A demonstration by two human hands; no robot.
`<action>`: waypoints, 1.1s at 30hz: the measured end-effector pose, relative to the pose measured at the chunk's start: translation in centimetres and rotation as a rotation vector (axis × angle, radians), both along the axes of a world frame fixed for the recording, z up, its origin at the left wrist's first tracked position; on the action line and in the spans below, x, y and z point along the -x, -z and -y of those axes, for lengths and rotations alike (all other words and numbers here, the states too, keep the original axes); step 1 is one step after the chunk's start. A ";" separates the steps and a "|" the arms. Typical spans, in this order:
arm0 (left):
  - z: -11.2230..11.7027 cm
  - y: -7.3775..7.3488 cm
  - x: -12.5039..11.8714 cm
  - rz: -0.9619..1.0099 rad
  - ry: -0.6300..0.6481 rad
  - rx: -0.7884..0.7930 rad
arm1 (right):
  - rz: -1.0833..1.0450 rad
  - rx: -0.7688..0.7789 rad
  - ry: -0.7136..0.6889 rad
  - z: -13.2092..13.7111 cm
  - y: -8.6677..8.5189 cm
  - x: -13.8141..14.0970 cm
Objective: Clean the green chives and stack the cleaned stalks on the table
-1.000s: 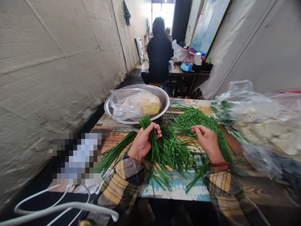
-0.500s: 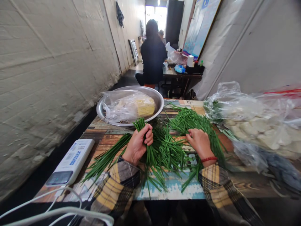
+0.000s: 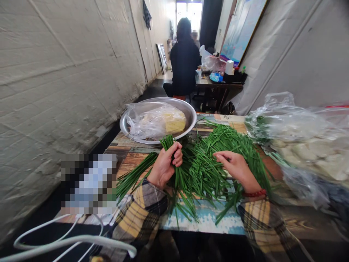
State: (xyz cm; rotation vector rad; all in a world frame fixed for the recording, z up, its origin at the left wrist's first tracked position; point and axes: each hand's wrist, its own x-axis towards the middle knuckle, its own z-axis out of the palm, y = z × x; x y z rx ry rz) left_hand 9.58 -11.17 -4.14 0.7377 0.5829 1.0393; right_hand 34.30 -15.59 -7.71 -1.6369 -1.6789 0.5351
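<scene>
My left hand is closed in a fist round an upright bunch of garlic chives; the stalks stick out above the thumb and hang below. My right hand hovers over the loose pile of chives, thumb and fingers pinched together and pointing left. Whether a thin stalk is between those fingertips is too small to tell. To the left of my left wrist lies a neater bundle of chives on the wood-patterned table. More chives spread towards the back right.
A metal basin holding a plastic bag with something yellow stands at the back. Clear bags of pale pieces lie right. White cables cross the front left beside a pixelated object. A person sits beyond.
The view has shifted slightly left, so things appear farther right. My left hand keeps its grip on the chives. My right hand has lifted a little, its fingers now pointing more to the left.
</scene>
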 end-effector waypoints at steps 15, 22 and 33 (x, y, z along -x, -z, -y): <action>0.1 0.4 -0.5 -0.069 0.023 -0.011 | 0.253 -0.087 0.022 0.0 0.4 2.2; 0.4 0.6 -0.7 -0.113 0.043 -0.031 | 0.168 -0.120 0.045 -0.5 0.7 2.5; 0.8 1.3 -0.9 -0.216 0.102 -0.045 | -0.517 0.064 -0.109 0.3 -0.8 3.7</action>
